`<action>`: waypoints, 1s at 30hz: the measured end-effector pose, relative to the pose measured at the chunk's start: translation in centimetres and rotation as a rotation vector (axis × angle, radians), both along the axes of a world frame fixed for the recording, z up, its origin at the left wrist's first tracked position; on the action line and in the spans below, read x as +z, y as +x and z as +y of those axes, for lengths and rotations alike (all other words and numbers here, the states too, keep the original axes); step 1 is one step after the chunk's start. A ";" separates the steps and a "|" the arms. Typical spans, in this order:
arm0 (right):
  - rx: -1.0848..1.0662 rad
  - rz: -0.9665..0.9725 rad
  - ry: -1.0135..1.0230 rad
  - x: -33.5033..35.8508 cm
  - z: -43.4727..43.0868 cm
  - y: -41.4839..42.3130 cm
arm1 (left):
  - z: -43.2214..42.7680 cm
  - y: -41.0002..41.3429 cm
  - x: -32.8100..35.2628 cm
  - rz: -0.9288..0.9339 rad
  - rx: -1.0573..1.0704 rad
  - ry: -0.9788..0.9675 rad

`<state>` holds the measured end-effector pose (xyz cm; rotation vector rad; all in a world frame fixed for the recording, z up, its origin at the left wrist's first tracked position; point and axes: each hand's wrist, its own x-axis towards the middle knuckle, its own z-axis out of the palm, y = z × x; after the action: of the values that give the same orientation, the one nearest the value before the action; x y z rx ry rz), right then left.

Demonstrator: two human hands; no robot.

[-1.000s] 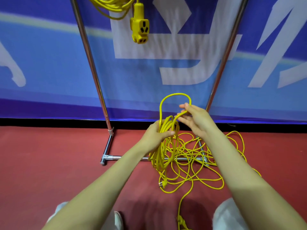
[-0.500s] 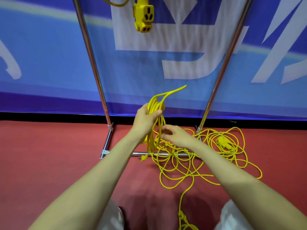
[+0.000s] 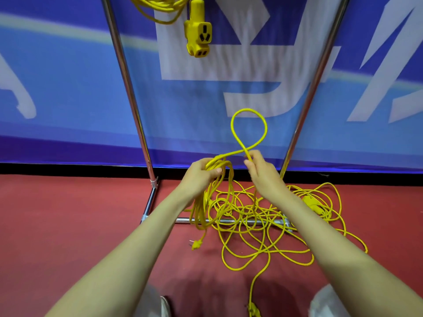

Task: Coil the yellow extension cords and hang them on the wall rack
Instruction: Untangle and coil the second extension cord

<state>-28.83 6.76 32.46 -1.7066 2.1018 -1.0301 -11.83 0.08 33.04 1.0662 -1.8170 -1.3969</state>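
While the left hand has its grip curled tight round a bunch of coiled yellow cord, the right hand is pinching a single strand between thumb and fingertips, so that grip is narrow and closed on the cord too. Between the two hands the strand stands up in a round loop and crosses over itself just above the knuckles, kind of a figure eight.

The coils in the left hand hang down in long loops, with the plug dangling at the bottom just over the red floor. Rest of the cord is a loose tangle on the floor. It sprawls over the base bar of the metal rack and out to the right, with a chunky yellow fitting lying in it. One strand runs back toward the person's feet.

The rack's chrome poles go up either side of the hands, in front of a blue banner. Up top, another yellow cord is already hanging coiled, its socket block dangling below it.
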 end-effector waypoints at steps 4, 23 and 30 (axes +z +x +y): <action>-0.008 -0.042 -0.089 1.2 0.3 -1.0 | 0.2 0.0 0.2 -0.069 -0.043 -0.016; 0.221 -0.187 -0.079 4.1 1.8 -2.6 | 2.9 -0.3 0.2 -0.220 -0.283 -0.753; 0.189 -0.174 -0.139 4.3 2.3 -2.5 | 2.6 -0.2 0.2 -0.146 -0.142 -0.738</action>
<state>-31.31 9.06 36.78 -1.7672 1.7625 -1.2411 -12.06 2.65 33.25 0.6620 -2.2772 -0.6089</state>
